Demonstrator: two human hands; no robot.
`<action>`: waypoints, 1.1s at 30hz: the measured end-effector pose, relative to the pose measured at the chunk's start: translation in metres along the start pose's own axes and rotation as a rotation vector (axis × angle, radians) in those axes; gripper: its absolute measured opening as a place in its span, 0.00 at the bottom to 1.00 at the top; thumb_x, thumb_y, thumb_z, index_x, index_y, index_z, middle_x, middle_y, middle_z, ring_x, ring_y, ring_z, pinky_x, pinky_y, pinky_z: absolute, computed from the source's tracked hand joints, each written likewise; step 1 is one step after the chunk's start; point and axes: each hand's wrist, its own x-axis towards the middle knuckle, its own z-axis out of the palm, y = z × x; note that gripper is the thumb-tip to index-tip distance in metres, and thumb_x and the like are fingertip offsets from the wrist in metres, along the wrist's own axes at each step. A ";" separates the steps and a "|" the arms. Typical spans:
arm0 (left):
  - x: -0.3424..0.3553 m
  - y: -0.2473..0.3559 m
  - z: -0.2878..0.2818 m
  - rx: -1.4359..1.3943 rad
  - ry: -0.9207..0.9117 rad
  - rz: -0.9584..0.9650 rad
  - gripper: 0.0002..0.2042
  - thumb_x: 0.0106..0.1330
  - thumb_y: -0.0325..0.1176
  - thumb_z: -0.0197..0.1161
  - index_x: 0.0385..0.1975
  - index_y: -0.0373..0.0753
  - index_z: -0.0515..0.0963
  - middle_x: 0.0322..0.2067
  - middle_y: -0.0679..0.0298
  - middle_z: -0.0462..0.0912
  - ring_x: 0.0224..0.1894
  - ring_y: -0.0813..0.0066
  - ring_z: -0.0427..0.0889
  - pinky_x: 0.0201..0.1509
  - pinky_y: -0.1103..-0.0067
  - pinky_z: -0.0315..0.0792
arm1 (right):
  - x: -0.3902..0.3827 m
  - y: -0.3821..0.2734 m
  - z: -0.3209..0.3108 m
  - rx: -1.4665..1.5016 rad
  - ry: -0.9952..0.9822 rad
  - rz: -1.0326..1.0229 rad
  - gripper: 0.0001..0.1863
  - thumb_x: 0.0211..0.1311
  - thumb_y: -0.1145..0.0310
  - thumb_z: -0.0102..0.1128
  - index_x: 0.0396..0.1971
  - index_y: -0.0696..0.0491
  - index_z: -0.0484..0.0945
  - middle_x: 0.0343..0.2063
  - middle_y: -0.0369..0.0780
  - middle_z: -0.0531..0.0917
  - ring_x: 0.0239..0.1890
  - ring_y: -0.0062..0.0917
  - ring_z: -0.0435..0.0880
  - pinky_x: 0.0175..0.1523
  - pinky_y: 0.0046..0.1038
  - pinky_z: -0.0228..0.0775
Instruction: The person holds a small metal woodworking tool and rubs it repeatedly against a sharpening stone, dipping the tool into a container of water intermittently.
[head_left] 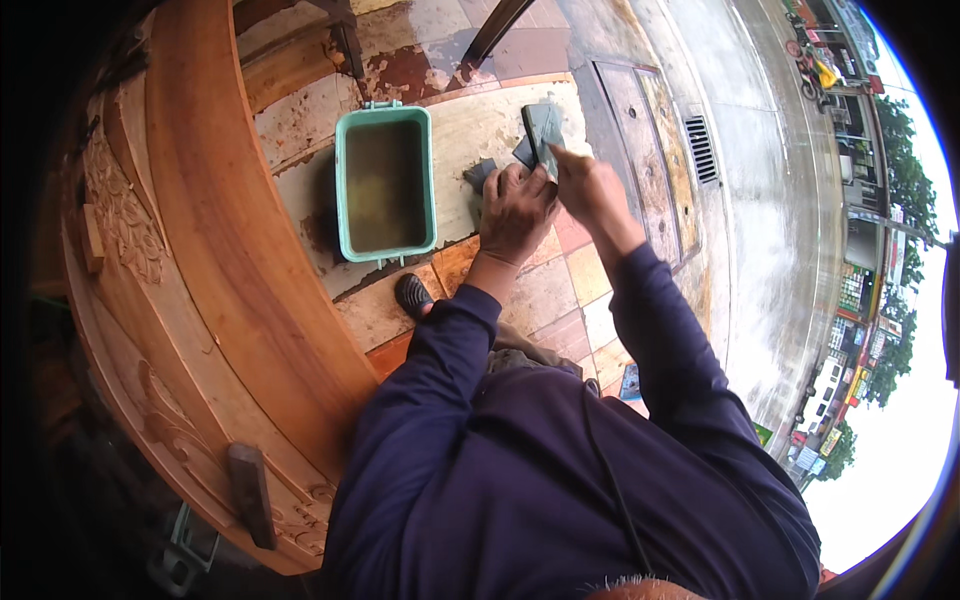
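Note:
A flat grey-green slab (546, 124), which looks like a sharpening stone, lies on the pale worn floor ahead of me. A narrow dark strip (530, 137) runs along its left side toward my fingers. My left hand (515, 215) is closed, with bent fingertips pressed together at the strip's near end. Beside it, my right hand (595, 195) is curled in a fist near the slab's near edge. What either hand grips is hidden by the fingers. Dark grey pieces (480, 175) lie just left of the slab. A green tub (432, 190) of murky water stands further left.
Long wooden boards (215, 200), one beside a carved panel (130, 215), curve along my left. A dark wood block (250, 495) rests on them. My shod foot (412, 295) is near the tub. A floor grate (702, 150) and wet road (780, 200) lie right.

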 end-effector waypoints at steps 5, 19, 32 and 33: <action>0.001 0.010 -0.001 -0.012 -0.035 0.003 0.12 0.65 0.48 0.72 0.41 0.50 0.84 0.54 0.74 0.85 0.52 0.65 0.79 0.62 0.59 0.67 | 0.041 0.002 -0.033 0.139 -0.106 0.137 0.20 0.73 0.63 0.52 0.59 0.42 0.87 0.36 0.56 0.89 0.40 0.50 0.91 0.50 0.47 0.84; -0.002 0.000 -0.002 0.043 -0.064 0.000 0.14 0.65 0.48 0.73 0.43 0.48 0.86 0.54 0.74 0.85 0.53 0.65 0.79 0.62 0.59 0.67 | 0.002 -0.007 -0.014 0.079 -0.036 0.013 0.21 0.71 0.66 0.54 0.60 0.39 0.87 0.39 0.56 0.89 0.44 0.52 0.91 0.54 0.46 0.83; 0.002 0.009 -0.002 -0.063 -0.014 -0.010 0.11 0.67 0.44 0.70 0.42 0.49 0.83 0.50 0.71 0.83 0.53 0.64 0.78 0.64 0.61 0.68 | 0.050 -0.003 -0.038 0.157 -0.130 0.163 0.20 0.74 0.65 0.51 0.56 0.47 0.88 0.38 0.57 0.88 0.40 0.52 0.91 0.50 0.46 0.83; 0.003 0.010 -0.003 -0.062 -0.018 -0.009 0.10 0.67 0.44 0.70 0.42 0.49 0.82 0.50 0.71 0.83 0.53 0.64 0.78 0.64 0.61 0.67 | 0.043 0.003 -0.032 0.140 -0.077 0.117 0.20 0.74 0.64 0.52 0.57 0.46 0.88 0.38 0.57 0.88 0.41 0.52 0.91 0.51 0.47 0.83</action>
